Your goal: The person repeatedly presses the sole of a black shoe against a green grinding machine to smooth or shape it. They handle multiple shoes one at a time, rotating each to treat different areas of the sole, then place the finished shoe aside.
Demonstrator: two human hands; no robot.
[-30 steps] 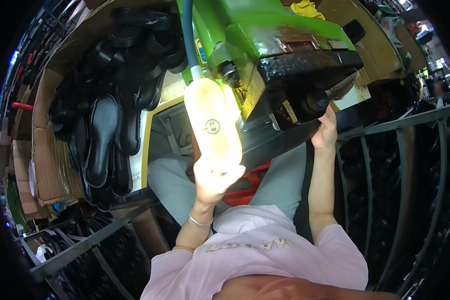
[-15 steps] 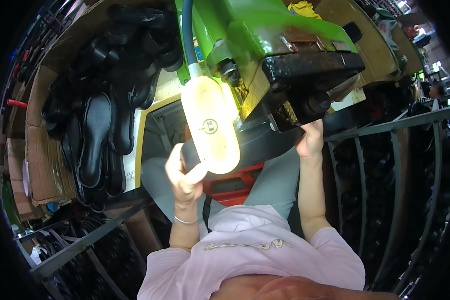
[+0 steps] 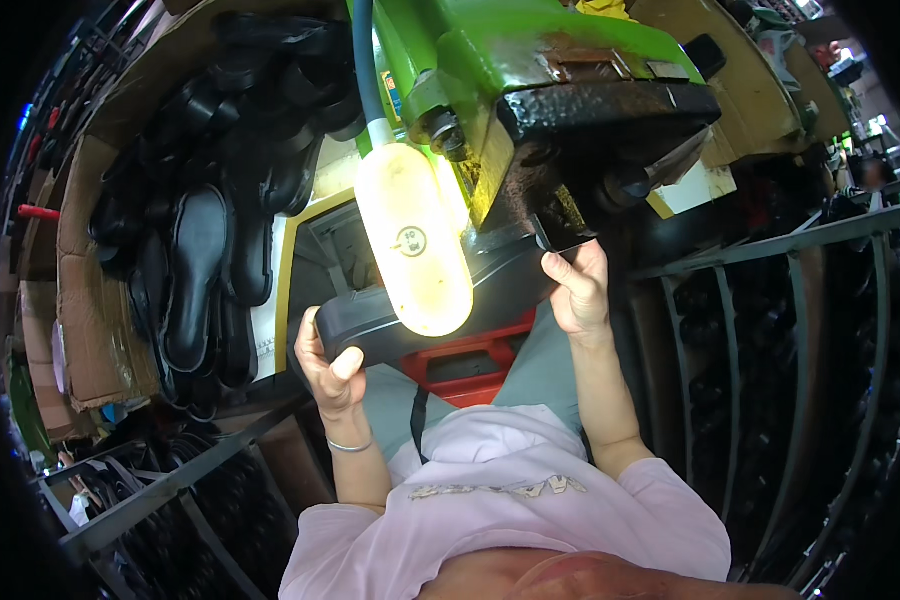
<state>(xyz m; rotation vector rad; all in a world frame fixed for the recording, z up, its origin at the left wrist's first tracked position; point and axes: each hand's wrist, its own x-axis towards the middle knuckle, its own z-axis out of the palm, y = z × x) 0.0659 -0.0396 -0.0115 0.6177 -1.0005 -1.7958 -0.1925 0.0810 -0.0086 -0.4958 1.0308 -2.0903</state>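
Note:
A thick black shoe sole (image 3: 515, 278) stretches between my two hands, below the head of a green machine (image 3: 530, 50). Around its left end my left hand (image 3: 332, 375) is closed, thumb on the near side. My right hand (image 3: 580, 292) pinches the other end, close under the machine's dark, worn working part (image 3: 550, 215). A lit oval lamp (image 3: 415, 240) hangs in front of the sole and hides its middle. Whether the sole touches the machine I cannot tell.
At the left, a cardboard box (image 3: 95, 340) holds several black soles (image 3: 198, 280). Metal rack rails (image 3: 770, 245) run along the right, and another rail (image 3: 160, 490) lies at lower left. A red stool (image 3: 460, 375) shows between my legs.
Both hands have shifted left with the sole. More of its left end shows beside the lamp, and my right hand is now nearer the lamp.

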